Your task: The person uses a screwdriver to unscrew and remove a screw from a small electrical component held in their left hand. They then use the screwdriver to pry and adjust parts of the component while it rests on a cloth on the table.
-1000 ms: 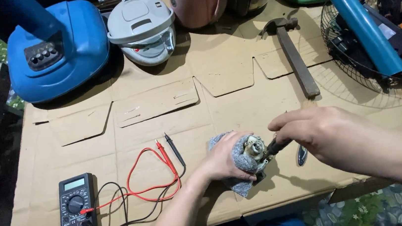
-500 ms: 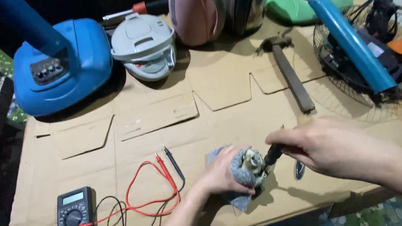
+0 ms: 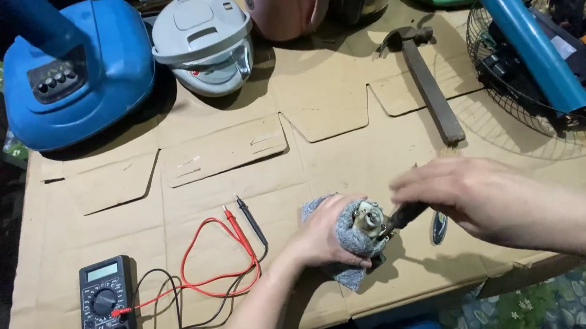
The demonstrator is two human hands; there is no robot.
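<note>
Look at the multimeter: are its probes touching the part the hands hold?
No: the probes lie on the cardboard, apart from the cloth-wrapped part.

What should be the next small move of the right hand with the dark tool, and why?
Probably a slow turn or press of the dark tool in place. Its tip already meets the small metal part, which the left hand steadies in a grey cloth. The right hand grips the handle, so nothing needs repositioning first.
</note>
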